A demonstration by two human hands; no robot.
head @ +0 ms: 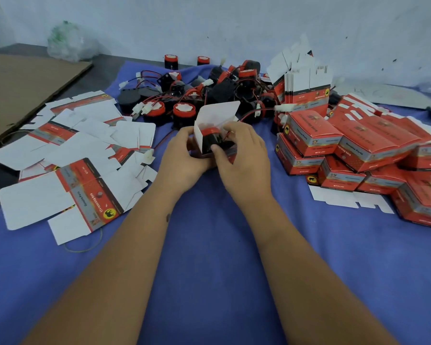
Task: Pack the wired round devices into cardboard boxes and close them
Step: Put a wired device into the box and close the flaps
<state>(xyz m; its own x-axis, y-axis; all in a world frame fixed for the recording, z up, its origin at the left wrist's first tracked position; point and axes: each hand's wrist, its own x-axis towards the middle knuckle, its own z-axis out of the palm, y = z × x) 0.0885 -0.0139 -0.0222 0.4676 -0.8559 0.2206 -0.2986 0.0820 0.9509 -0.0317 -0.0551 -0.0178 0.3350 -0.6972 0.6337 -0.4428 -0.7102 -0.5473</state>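
Hands meet over the blue cloth [209, 245]. The left hand [182, 155] has its grip curled round an open box [217, 118], flap up. The right hand [244, 155] pinches a black and red round device [210, 138] sitting partly inside it, thumb on its side. Its wire seems tucked under the fingers. Closed boxes [358, 145] pile up on the right.

Bare blue cloth [209, 245] nearside; flat cartons [72, 158] left, boxes [358, 150] right (stacked), devices [197, 95] beyond.
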